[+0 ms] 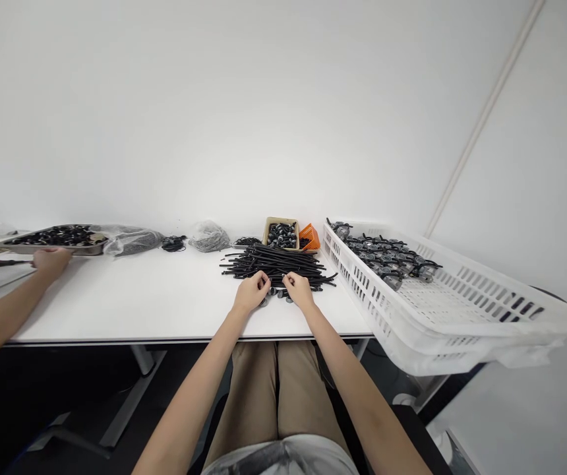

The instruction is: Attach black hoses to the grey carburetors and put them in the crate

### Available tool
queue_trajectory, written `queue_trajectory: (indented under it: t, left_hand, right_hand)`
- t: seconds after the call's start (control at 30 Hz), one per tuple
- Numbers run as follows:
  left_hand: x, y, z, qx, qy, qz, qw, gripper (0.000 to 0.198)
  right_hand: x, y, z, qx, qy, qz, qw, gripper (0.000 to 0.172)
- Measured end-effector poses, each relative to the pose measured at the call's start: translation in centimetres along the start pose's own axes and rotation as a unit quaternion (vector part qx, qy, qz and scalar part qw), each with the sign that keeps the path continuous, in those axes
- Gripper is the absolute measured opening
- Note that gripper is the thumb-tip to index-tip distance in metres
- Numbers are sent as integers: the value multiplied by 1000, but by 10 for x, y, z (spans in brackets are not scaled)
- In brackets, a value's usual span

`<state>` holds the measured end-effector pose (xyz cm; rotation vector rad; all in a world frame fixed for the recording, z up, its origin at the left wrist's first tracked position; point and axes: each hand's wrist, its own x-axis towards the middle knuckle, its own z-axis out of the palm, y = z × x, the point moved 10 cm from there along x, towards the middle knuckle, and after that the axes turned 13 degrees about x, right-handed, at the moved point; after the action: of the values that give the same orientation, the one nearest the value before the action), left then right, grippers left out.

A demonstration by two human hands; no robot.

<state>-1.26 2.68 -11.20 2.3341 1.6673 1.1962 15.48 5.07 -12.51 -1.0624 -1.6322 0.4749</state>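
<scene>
My left hand (252, 291) and my right hand (298, 289) are side by side at the near edge of a pile of thin black tubes (283, 262) on the white table. Both hands have their fingers curled and pinched together. What each one holds, if anything, is too small to make out. Several small grey and black round parts (281, 293) lie between and just below my hands. Behind the pile stand a tan basket (266, 231) of dark round parts and a small orange basket (310, 231), which leans to one side.
A large white crate (412, 323) with dark-and-clear parts overhangs the table on the right. To the left are a clear bag (209, 236), black bundles (173, 243), a mesh-like bag (132, 241) and a metal tray (80, 250). Another person's hand (52, 262) is near that tray.
</scene>
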Motion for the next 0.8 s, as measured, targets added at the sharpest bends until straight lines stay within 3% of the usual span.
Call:
queue_trajectory:
  t: [0.57, 0.8]
  left_hand:
    - [-4, 4, -4, 16, 1, 11, 1000, 14]
    - [-13, -1, -12, 57, 6, 9, 998, 13]
  right_hand:
    - [-9, -22, 7, 30, -41, -97, 994, 22]
    - [-27, -29, 18, 39, -113, -117, 986, 11]
